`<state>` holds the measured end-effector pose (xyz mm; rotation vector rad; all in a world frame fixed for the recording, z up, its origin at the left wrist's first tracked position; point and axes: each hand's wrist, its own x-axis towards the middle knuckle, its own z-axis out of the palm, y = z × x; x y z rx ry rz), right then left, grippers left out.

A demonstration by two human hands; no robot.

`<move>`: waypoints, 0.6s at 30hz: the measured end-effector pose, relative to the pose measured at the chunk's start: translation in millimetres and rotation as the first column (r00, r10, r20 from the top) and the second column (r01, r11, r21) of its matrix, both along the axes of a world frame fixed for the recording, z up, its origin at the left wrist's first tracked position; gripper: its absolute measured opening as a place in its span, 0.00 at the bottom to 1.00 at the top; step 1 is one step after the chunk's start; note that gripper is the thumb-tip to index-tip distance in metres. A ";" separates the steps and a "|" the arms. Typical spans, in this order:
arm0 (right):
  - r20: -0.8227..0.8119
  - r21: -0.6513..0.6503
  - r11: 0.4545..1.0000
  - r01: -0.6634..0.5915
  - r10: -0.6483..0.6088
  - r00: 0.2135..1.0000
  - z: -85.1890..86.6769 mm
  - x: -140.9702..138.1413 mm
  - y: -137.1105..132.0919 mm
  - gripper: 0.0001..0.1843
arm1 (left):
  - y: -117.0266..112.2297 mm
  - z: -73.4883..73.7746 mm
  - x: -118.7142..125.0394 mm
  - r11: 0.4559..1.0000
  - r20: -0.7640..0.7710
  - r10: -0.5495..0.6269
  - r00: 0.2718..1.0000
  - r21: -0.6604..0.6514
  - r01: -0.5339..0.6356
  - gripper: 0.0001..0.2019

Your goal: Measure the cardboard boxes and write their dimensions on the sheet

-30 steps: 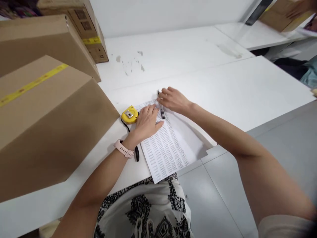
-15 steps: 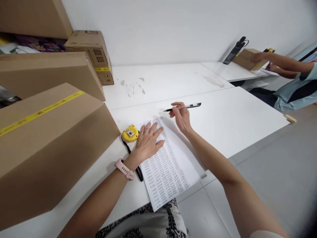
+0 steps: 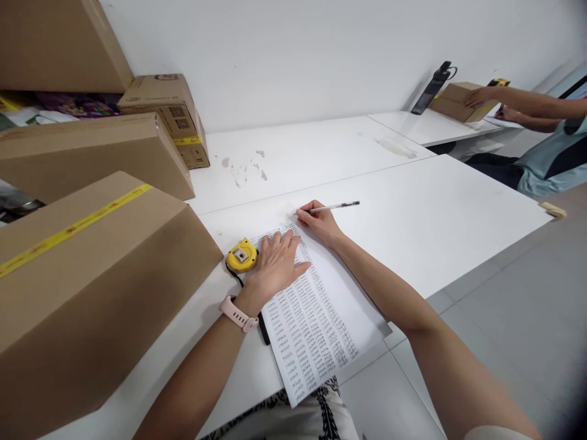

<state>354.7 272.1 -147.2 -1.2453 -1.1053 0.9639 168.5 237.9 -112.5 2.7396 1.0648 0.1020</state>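
Note:
My left hand (image 3: 275,264) lies flat with fingers spread on a printed sheet of paper (image 3: 316,321) full of small rows of text, which hangs partly over the white table's (image 3: 413,214) front edge. A pink watch is on that wrist. My right hand (image 3: 321,223) is closed on a pen (image 3: 332,208), its tip down at the sheet's top edge. A yellow tape measure (image 3: 241,255) with a black strap sits just left of my left hand.
A large cardboard box with a yellow tape stripe (image 3: 87,287) stands at the left, more boxes (image 3: 96,153) behind it, a small one (image 3: 177,116) by the wall. At the far right another person's hands hold a box (image 3: 461,101) on a neighbouring table.
My right hand picked the pen up from the sheet, raised it, then lowered its tip to the sheet's top. My left hand stayed flat on the paper. The camera tilted up.

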 end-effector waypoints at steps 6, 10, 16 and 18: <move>0.198 0.016 0.997 0.075 -0.077 0.977 2.7 3.8 -4.4 0.15 | -2.3 -16.1 3.4 1.000 0.048 0.010 0.999 -0.018 -0.009 0.31; 0.213 -0.028 0.997 0.073 -0.065 0.975 5.7 0.1 -7.1 0.15 | -0.6 -18.6 1.6 1.000 0.046 0.013 0.999 -0.017 -0.012 0.32; 0.316 0.035 0.996 0.082 -0.089 0.945 5.0 -0.3 -6.7 0.15 | 0.0 -19.8 3.0 1.000 0.059 0.017 0.998 -0.003 -0.017 0.31; 0.323 0.043 0.996 0.075 -0.085 0.943 3.8 0.3 -6.1 0.14 | 0.1 -20.7 3.6 1.000 0.061 0.019 0.998 -0.001 -0.019 0.30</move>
